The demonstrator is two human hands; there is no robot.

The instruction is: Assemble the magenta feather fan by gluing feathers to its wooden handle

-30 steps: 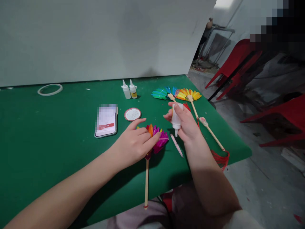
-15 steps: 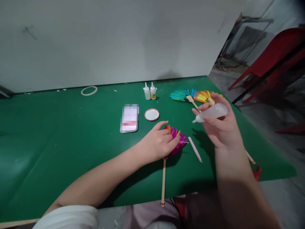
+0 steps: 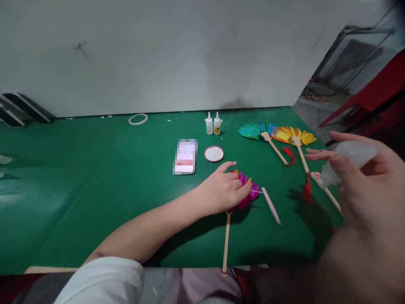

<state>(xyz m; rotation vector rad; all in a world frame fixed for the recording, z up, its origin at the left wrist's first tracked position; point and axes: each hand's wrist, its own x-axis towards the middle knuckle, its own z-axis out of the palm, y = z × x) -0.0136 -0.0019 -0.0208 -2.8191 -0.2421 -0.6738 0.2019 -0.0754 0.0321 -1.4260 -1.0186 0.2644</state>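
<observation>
My left hand (image 3: 223,190) lies over a magenta petal fan (image 3: 245,202), its fingers curled onto the petals and hiding part of them. The fan's wooden handle (image 3: 226,245) points toward me over the table edge. A thin pale strip (image 3: 256,191) sticks out by the fingertips. At the right, my right hand (image 3: 370,198) is closed around a translucent squeeze bottle (image 3: 351,158), held raised above the table and tilted with its tip down to the left. Pink tweezers (image 3: 271,206) lie just right of the magenta fan.
On the green table (image 3: 104,190) are a phone (image 3: 186,156), a round white dish (image 3: 214,154), two small dropper bottles (image 3: 213,126) and a white ring (image 3: 138,119). A blue-green fan (image 3: 257,131) and a yellow-orange fan (image 3: 295,136) with red tassels lie at the back right. A white panel (image 3: 158,55) stands behind.
My right hand has moved right and closer to me with the squeeze bottle, uncovering the two fans behind it. My left hand stays on the magenta fan. The view has shifted slightly left.
</observation>
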